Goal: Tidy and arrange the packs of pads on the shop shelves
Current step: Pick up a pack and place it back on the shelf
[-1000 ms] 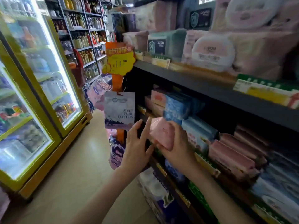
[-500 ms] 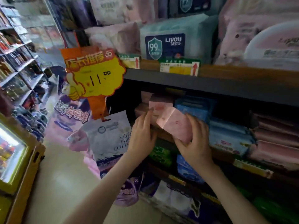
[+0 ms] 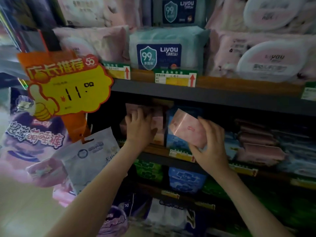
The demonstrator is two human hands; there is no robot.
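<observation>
Your right hand has its grip wrapped round a pink pack of pads, tilted with one corner toward 11 o'clock, in front of the blue packs and just at 3 o'clock of the pink stack on the middle shelf. Your left hand lies flat-fingered, grip released, against that stack, likely steadying it so the held pack can join its own colour rather than sit among the blue.

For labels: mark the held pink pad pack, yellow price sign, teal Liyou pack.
Pink plastic pad pack (image 3: 186,132): head view, front face.
Yellow cloud-shaped card price sign (image 3: 73,94): head view, centre.
Teal plastic Liyou pack (image 3: 159,56): head view, blue label.
</observation>
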